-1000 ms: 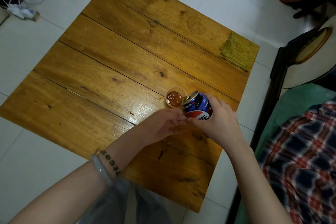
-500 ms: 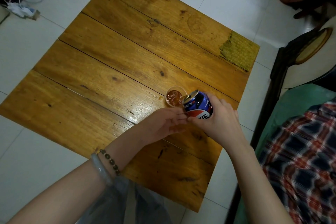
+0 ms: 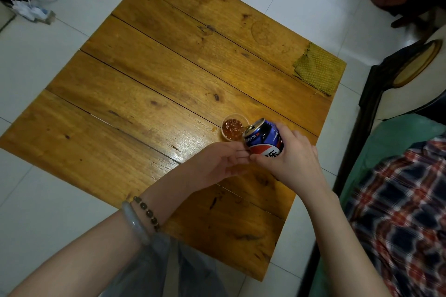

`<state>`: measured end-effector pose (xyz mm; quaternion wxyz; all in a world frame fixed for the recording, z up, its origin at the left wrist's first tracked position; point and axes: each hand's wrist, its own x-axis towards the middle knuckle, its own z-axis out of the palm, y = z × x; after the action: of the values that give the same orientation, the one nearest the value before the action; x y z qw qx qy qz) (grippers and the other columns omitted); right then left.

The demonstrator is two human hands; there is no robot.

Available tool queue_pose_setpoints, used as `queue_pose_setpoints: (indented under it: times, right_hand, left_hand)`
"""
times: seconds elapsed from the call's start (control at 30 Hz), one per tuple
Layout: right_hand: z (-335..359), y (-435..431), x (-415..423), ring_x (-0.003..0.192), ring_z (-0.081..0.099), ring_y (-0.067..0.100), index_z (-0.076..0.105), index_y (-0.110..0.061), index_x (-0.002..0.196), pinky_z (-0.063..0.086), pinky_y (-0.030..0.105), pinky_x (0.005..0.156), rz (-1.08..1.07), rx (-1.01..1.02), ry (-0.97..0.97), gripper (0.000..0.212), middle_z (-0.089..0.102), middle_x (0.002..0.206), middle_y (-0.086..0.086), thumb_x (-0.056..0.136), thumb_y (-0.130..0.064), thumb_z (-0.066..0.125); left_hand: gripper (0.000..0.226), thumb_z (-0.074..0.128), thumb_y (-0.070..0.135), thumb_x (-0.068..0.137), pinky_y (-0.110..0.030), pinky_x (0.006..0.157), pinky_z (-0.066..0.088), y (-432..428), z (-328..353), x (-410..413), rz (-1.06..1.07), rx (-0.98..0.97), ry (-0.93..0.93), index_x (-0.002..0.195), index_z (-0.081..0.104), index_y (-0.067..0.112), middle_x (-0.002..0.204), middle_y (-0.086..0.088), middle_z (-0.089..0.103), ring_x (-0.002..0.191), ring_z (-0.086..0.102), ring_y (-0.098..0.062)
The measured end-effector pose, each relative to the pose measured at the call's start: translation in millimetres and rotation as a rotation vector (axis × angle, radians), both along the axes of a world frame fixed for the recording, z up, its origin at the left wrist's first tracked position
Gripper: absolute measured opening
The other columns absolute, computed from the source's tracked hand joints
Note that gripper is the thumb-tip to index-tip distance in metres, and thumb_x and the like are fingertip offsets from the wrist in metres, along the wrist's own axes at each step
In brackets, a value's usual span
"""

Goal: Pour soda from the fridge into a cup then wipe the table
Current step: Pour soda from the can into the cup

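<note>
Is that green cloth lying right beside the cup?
No, the green cloth lies at the far corner of the table, well apart from the cup beside the soda can.

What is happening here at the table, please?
A person is pouring soda. The right hand grips a blue can, tilted with its mouth over a small clear cup on the wooden table. The cup holds brown, bubbly drink. The left hand, fingers straight, reaches to the can's side. A green cloth lies untouched at the far right corner.
</note>
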<state>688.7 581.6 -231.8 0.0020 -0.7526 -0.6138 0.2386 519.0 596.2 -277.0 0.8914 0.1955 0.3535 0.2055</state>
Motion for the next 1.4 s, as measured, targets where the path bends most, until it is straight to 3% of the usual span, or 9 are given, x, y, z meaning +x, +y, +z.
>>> queue_pose_setpoints:
  times: [0.33,0.5,0.67,0.87,1.0,1.23,1.4]
  right_hand:
    - [0,0,-1,0.111,0.047,0.022,0.033,-0.03,0.138,0.036,0.044,0.097,0.003,-0.007,-0.012,0.084,0.054,0.116,0.001,0.068,-0.062,0.065]
    - [-1,0,-1,0.11,0.047,0.022,0.034,-0.031,0.137,0.037,0.045,0.096,0.002,0.007,-0.012,0.083,0.054,0.115,0.001,0.067,-0.063,0.064]
    - [-1,2,-1,0.111,0.047,0.022,0.035,-0.031,0.137,0.037,0.046,0.097,0.001,0.009,-0.016,0.082,0.054,0.117,0.001,0.067,-0.062,0.065]
    - [1,3,0,0.113,0.046,0.022,0.034,-0.03,0.138,0.037,0.045,0.098,0.014,0.001,-0.03,0.083,0.054,0.12,0.002,0.068,-0.061,0.066]
    - [3,5,0,0.114,0.046,0.022,0.035,-0.029,0.138,0.035,0.044,0.098,0.021,-0.004,-0.033,0.082,0.053,0.12,0.002,0.068,-0.06,0.066]
    - [6,7,1,0.112,0.046,0.023,0.036,-0.031,0.136,0.034,0.044,0.097,0.03,-0.007,-0.026,0.08,0.054,0.115,0.001,0.067,-0.06,0.065]
    - [5,9,1,0.11,0.047,0.023,0.036,-0.031,0.135,0.035,0.044,0.097,0.032,-0.008,-0.022,0.079,0.054,0.115,0.001,0.067,-0.06,0.065]
  left_hand:
    - [0.037,0.044,0.006,0.069,-0.033,0.082,0.047,-7,2,1,0.041,0.011,0.005,0.1,0.063,0.01,0.079,0.003,0.072,0.08,0.066,-0.009]
    - [0.038,0.045,0.002,0.063,-0.033,0.081,0.048,-14,5,5,0.139,-0.01,-0.008,0.086,0.073,0.013,0.077,0.002,0.072,0.077,0.066,-0.009]
    - [0.044,0.046,0.008,0.064,-0.031,0.082,0.047,-22,4,9,0.173,-0.013,-0.019,0.104,0.062,0.013,0.091,0.004,0.073,0.084,0.067,-0.006]
    - [0.046,0.048,0.008,0.065,-0.031,0.081,0.047,-24,1,13,0.213,-0.036,-0.009,0.109,0.062,0.013,0.098,0.002,0.072,0.089,0.067,-0.007]
    - [0.037,0.045,0.003,0.079,-0.032,0.085,0.047,-26,1,13,0.23,-0.05,-0.005,0.11,0.062,0.013,0.102,-0.001,0.072,0.097,0.065,-0.012]
    - [0.049,0.048,0.006,0.075,-0.033,0.087,0.047,-25,1,15,0.238,-0.058,0.004,0.123,0.057,0.008,0.114,-0.007,0.067,0.106,0.062,-0.016]
    - [0.041,0.042,0.003,0.086,-0.034,0.089,0.046,-26,2,14,0.244,-0.049,0.016,0.124,0.055,0.009,0.12,-0.009,0.065,0.111,0.06,-0.018]
